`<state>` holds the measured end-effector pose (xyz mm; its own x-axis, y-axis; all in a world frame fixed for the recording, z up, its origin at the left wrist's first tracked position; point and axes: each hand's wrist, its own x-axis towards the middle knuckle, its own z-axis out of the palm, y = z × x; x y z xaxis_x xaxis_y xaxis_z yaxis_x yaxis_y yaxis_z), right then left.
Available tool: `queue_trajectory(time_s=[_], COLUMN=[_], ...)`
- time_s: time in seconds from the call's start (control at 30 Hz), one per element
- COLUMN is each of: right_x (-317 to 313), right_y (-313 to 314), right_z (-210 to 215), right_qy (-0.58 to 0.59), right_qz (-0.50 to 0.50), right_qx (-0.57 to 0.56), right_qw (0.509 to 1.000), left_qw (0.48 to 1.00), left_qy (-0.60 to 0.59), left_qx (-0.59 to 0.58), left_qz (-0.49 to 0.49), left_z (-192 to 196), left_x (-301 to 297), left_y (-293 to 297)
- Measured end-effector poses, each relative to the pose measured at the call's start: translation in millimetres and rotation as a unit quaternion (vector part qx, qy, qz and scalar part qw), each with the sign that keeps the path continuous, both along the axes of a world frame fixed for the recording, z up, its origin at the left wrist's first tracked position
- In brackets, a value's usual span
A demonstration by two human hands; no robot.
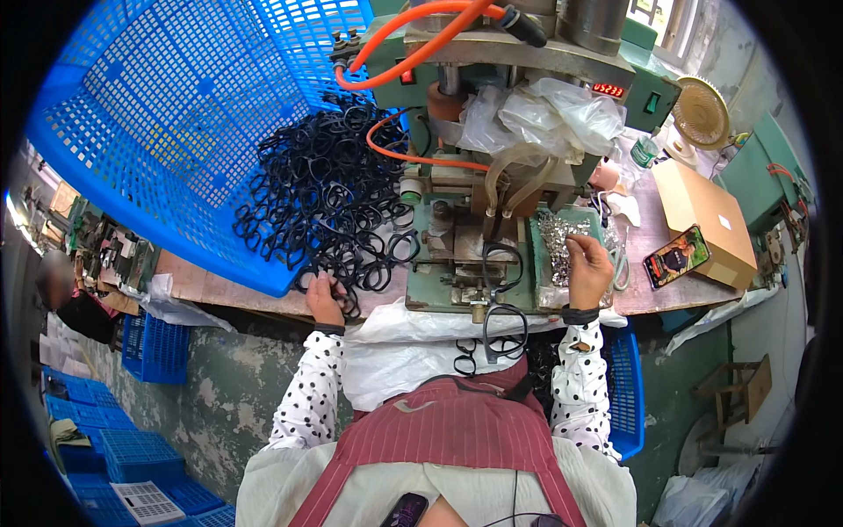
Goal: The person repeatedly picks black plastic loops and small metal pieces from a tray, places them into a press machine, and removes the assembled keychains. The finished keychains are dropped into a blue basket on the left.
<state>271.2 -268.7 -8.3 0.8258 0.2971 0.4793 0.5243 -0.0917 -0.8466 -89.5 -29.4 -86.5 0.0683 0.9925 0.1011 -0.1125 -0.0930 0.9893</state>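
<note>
The left hand (323,297) is laid, fingers curled and pressed down, on the near edge of a heap of black scissor handles (329,198), thin looped plastic pieces tangled into one another; whether one is actually gripped cannot be told. The heap is spilled from a tilted blue basket (167,132) of open plastic mesh onto the worn wooden desk (202,285). The right hand (587,268) is raised with fingertips pinched together over a green tray (537,255) filled with small shiny metal parts (558,241); what is pinched is too small to make out. Between the hands a green metal press (457,237) is seen, with two black handle loops (502,294) hung at its front edge. Orange hoses (413,53) and crumpled clear plastic film (544,114) are draped over its upper part, whose top is cut off by the frame. A cardboard box (702,220) and a phone (676,256) are set at the right.
</note>
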Motion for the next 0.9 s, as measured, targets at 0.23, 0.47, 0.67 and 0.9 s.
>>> queue_trajectory(time_s=[0.23, 0.47, 0.67, 0.9], right_x=[-39.0, -66.1, -88.2, -95.3], right_y=[20.2, 14.9, 48.6, 64.8], right_z=[48.4, 78.3, 65.5, 61.9], right_qy=[-0.029, 0.058, 0.026, 0.119], right_qz=[0.092, 0.195, 0.171, 0.208], right_qx=[-0.007, 0.034, 0.082, 0.194], right_qw=[0.995, 0.979, 0.982, 0.951], left_qw=[0.998, 0.965, 0.927, 0.944], left_qy=[0.045, 0.018, -0.004, -0.077], left_qx=[0.013, 0.239, 0.321, 0.231], left_qz=[-0.046, -0.109, -0.195, -0.220], left_z=[13.8, 147.6, 210.1, 224.8], left_x=[46.8, 90.2, 113.6, 129.6], left_y=[48.3, -45.7, -85.3, -78.3])
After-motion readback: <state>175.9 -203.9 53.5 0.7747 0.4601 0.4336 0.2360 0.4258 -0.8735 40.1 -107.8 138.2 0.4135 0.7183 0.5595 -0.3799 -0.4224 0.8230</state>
